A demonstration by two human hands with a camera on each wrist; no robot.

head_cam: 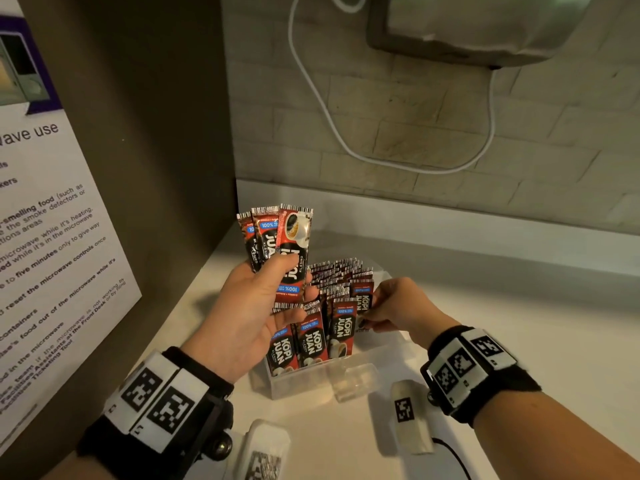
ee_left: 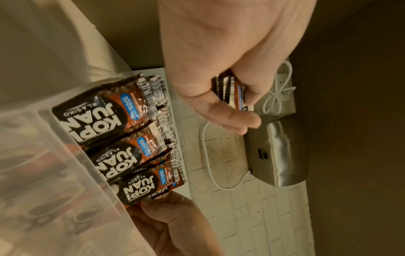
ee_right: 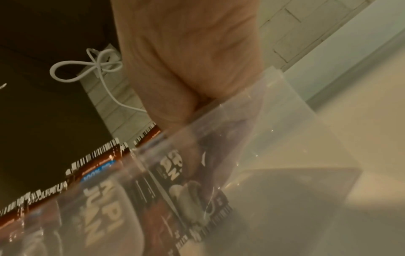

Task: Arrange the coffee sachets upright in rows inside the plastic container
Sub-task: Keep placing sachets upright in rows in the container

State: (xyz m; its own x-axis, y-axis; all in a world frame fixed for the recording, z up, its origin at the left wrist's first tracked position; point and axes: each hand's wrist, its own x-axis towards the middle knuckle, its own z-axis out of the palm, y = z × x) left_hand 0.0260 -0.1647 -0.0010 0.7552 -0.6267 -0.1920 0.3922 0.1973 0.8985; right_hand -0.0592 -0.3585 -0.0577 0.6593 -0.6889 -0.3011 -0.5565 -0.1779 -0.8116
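The left hand grasps a small fan of coffee sachets, lifted just above the plastic container. The right hand pinches one sachet at the right end of the rows, down inside the box. To do this well, push that sachet straight down beside its neighbour until it stands tall. Keep its picture facing the same way as the others. Hold the spare ones tight so none slip out.
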